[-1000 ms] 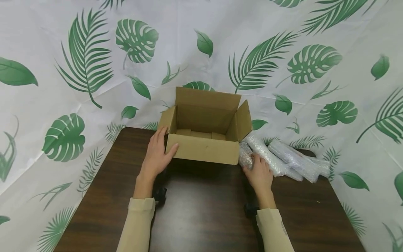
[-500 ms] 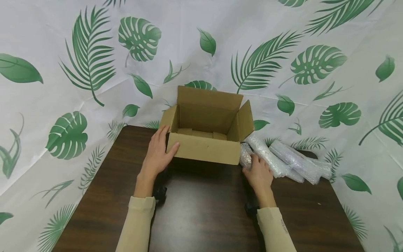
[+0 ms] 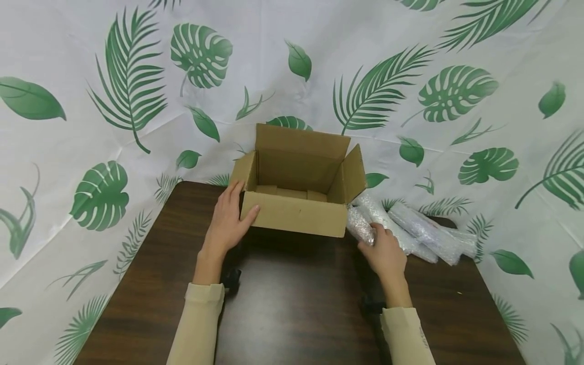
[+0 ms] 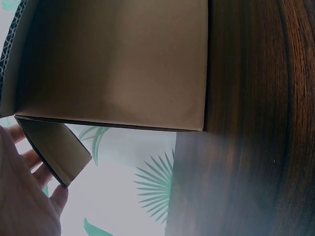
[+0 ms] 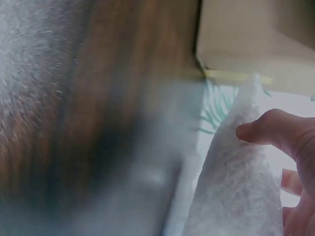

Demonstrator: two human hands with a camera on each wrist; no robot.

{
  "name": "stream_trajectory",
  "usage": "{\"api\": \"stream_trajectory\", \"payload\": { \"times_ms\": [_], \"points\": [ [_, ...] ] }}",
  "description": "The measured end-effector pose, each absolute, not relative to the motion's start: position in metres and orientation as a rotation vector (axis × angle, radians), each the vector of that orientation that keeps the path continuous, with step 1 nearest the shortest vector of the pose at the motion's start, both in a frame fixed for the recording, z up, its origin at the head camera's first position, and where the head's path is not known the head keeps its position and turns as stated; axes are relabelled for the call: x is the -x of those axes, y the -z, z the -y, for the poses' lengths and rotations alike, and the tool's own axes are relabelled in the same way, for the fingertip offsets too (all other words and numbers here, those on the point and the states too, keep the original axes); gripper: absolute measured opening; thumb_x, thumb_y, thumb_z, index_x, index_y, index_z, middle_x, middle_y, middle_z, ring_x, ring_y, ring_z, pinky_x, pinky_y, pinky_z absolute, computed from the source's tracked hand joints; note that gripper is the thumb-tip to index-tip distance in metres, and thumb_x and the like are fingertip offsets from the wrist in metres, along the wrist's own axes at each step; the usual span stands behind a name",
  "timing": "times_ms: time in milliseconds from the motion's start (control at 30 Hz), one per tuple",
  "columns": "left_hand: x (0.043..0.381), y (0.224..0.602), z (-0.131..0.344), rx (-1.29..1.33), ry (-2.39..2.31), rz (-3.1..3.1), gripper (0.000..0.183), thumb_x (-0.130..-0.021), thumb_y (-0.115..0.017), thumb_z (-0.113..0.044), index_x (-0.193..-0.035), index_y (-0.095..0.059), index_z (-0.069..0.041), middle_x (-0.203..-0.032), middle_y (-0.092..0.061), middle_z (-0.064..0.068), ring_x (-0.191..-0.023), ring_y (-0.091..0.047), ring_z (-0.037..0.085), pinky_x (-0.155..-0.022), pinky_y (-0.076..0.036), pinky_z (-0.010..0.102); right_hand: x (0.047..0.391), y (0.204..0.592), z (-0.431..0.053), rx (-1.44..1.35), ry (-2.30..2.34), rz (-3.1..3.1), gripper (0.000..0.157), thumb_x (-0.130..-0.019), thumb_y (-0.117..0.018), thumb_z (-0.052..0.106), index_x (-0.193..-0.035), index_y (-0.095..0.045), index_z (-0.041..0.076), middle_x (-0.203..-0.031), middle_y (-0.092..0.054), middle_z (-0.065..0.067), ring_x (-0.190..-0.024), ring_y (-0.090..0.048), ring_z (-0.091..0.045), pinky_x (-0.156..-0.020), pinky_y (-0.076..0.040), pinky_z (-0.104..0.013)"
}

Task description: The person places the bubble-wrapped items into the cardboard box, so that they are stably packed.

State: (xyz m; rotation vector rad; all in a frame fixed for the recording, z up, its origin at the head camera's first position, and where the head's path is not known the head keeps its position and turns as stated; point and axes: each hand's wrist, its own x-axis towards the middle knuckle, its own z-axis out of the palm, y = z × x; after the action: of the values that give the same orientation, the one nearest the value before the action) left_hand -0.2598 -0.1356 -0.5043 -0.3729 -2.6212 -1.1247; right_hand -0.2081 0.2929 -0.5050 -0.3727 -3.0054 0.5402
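An open cardboard box [image 3: 294,214] stands at the back of the table. My left hand [image 3: 223,223] rests on its near left corner, fingers along the left flap [image 4: 55,147] and thumb against the front flap. The left wrist view shows the fingers partly hidden behind that flap. My right hand [image 3: 387,256] grips a bubble-wrapped bundle [image 3: 360,226] beside the box's right end. In the right wrist view, the thumb lies on this bubble-wrapped bundle [image 5: 236,182], with other fingers on the far side; what is inside the wrap cannot be made out.
Several more bubble-wrapped bundles [image 3: 426,233] lie to the right of the box. The dark wooden table [image 3: 296,304] extends in front of it. A white curtain with green leaves [image 3: 292,91] hangs close behind the table.
My right hand has moved slightly right and towards me, and the bundle it grips has tilted or shifted that way. The left hand has stayed on the box.
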Motion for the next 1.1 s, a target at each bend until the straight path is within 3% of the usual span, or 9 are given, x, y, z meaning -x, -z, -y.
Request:
{"api": "stream_trajectory", "payload": {
  "times_ms": [400, 667, 933, 1100],
  "points": [
    [0.260, 0.507, 0.143, 0.365, 1.224, 2.608, 0.093, -0.101, -0.068, -0.058, -0.172, -0.025, -0.015, -0.177, -0.024, 0.013, -0.164, -0.022, 0.040, -0.129, -0.023, 0.067, 0.189, 0.454, -0.299, 0.385, -0.536, 2.801, 0.066, -0.097, -0.070, 0.034, -0.156, -0.051, 0.013, -0.145, -0.062, -0.027, -0.123, -0.062, -0.055, -0.087, -0.050, -0.072],
    [0.258, 0.506, 0.141, 0.362, 1.249, 2.614, 0.092, -0.102, -0.065, -0.059, -0.172, -0.024, -0.016, -0.178, -0.023, 0.014, -0.164, -0.022, 0.041, -0.129, -0.023, 0.067, 0.179, 0.404, -0.299, 0.396, -0.555, 2.598, 0.064, -0.097, -0.069, 0.028, -0.157, -0.053, 0.010, -0.148, -0.063, -0.025, -0.128, -0.062, -0.051, -0.097, -0.049, -0.073],
    [0.259, 0.503, 0.140, 0.375, 1.271, 2.610, 0.092, -0.102, -0.064, -0.061, -0.173, -0.022, -0.018, -0.178, -0.022, 0.013, -0.164, -0.022, 0.040, -0.129, -0.023, 0.068, 0.179, 0.367, -0.289, 0.313, -0.529, 2.470, 0.061, -0.099, -0.069, 0.025, -0.157, -0.054, 0.014, -0.147, -0.065, -0.021, -0.119, -0.066, -0.050, -0.087, -0.051, -0.071],
    [0.260, 0.504, 0.140, 0.374, 1.235, 2.611, 0.093, -0.102, -0.064, -0.063, -0.172, -0.024, -0.017, -0.177, -0.024, 0.014, -0.163, -0.024, 0.041, -0.129, -0.024, 0.067, 0.182, 0.345, -0.276, 0.211, -0.496, 2.396, 0.058, -0.098, -0.070, 0.020, -0.154, -0.059, 0.016, -0.149, -0.065, -0.019, -0.128, -0.063, -0.048, -0.093, -0.050, -0.071]
  ]
}}
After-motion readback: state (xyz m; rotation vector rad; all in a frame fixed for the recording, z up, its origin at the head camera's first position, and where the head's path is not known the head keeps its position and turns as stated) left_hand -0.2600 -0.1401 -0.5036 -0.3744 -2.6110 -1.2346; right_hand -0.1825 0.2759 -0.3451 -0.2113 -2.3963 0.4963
